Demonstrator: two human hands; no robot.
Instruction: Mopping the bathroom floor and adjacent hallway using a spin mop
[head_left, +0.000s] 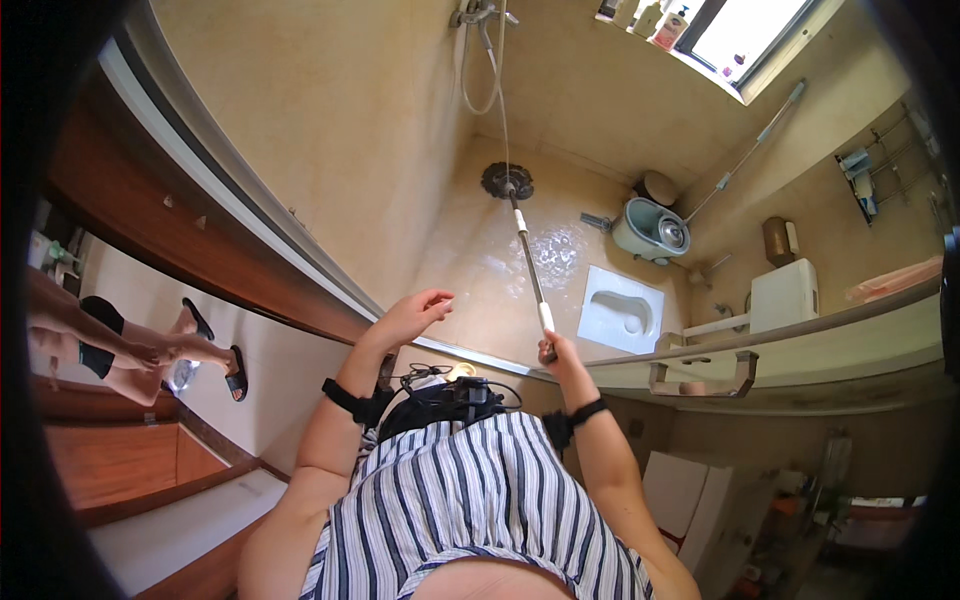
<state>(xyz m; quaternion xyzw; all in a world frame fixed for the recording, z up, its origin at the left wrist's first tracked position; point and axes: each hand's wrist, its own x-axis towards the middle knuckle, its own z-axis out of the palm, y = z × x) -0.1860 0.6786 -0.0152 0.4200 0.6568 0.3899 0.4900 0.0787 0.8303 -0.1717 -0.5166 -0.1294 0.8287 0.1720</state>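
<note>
My right hand [557,350] is wrapped round the lower, near end of a mop [529,255] with a white and metal pole. The mop's dark, round head [508,181] lies on the wet bathroom floor [460,270], near the far wall. My left hand [412,318] is held out in the air beside the doorway, fingers stretched and nothing in it. A gap separates it from the pole.
A blue-grey mop bucket [638,228] stands right of the mop, with a second pole [748,150] slanting behind it. Nearer is a white squat toilet [620,310]. A door handle [703,378] juts at right. At left, another person's legs [190,345] show in black slippers.
</note>
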